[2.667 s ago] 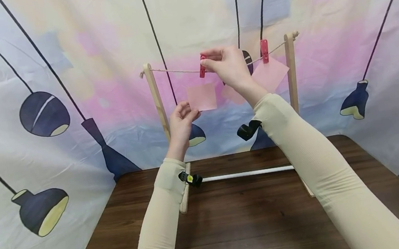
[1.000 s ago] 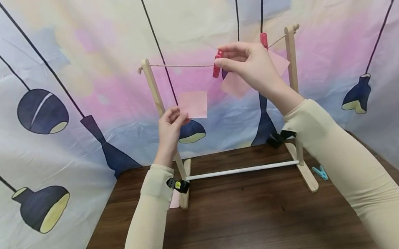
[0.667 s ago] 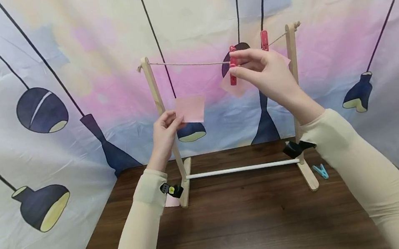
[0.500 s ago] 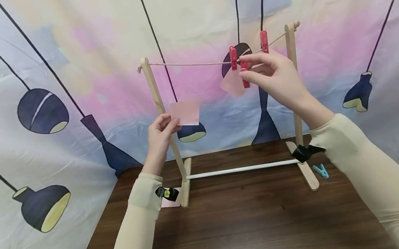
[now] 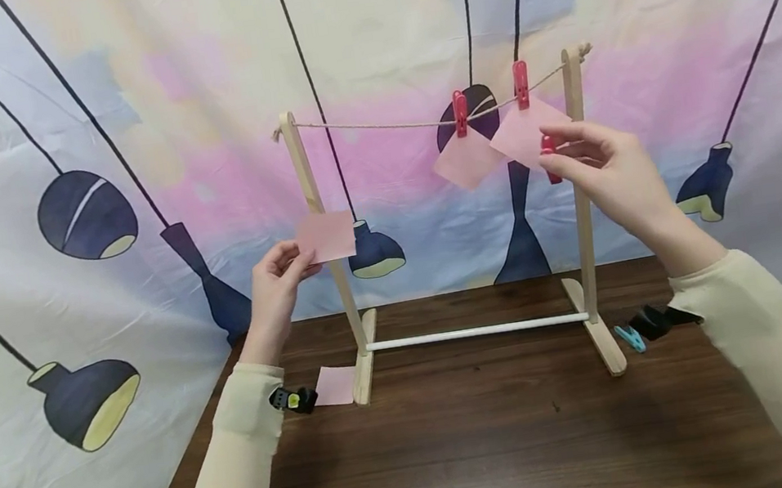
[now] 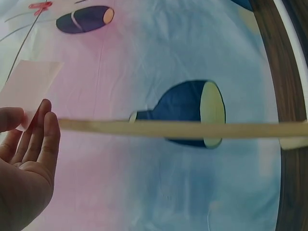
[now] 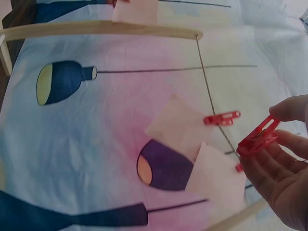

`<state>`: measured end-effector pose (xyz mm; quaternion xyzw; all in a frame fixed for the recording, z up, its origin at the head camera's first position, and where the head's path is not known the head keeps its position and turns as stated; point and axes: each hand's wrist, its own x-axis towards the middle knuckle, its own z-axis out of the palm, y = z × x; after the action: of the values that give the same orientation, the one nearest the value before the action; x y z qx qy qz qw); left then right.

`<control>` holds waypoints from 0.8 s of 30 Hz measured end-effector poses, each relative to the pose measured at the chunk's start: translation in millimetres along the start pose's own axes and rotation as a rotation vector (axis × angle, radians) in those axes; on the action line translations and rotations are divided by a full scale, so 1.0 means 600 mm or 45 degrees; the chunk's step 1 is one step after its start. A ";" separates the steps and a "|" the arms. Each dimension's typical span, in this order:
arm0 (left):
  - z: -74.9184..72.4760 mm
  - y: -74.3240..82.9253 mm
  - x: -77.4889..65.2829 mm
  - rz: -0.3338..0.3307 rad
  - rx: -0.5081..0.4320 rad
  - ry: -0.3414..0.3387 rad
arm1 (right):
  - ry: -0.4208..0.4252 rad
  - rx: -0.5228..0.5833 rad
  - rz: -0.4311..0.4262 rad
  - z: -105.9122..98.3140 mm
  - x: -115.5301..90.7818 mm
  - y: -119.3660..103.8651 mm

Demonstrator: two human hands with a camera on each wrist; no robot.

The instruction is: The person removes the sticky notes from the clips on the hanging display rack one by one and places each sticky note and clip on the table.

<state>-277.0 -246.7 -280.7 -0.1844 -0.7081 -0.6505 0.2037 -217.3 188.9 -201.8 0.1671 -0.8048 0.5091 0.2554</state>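
Left hand (image 5: 277, 284) in front of the left end of the stand (image 5: 477, 332): fingers brought to a pinch on the lower left corner of a pink note (image 5: 328, 236). Right hand (image 5: 619, 173) in front of the stand's right end: thumb and fingers parted only by the red clip (image 5: 551, 161) they grip; whether its mouth is spread, cannot tell. Note looks like thin paper: nearly weightless, easily creased, best held lightly at a corner. Clip looks like hard plastic, light, springy, perhaps a bit slick; best taken by its handle ends. Two hung notes (image 5: 470, 159) clipped to the stand's cord (image 5: 375, 126), right of its middle. Counter (image 5: 492, 445) under the stand dark, wood-grained, seemingly smooth; flat pink square (image 5: 335, 386) just beside the stand's left foot, blue clip (image 5: 629, 339) just beside its right. Lamp-patterned cloth (image 5: 362, 25) behind the stand.
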 end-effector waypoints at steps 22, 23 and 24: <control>-0.128 -0.023 -0.051 -0.116 0.080 0.204 | 0.116 -0.133 0.187 -0.074 -0.068 0.105; -0.132 -0.024 -0.053 -0.123 0.096 0.216 | 0.121 -0.158 0.196 -0.077 -0.072 0.109; -0.136 -0.025 -0.056 -0.133 0.102 0.228 | 0.126 -0.181 0.203 -0.080 -0.077 0.114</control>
<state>-252.6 -329.3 -305.3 -0.0800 -0.7212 -0.6452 0.2393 -204.3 261.9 -261.9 0.0589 -0.8361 0.4768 0.2647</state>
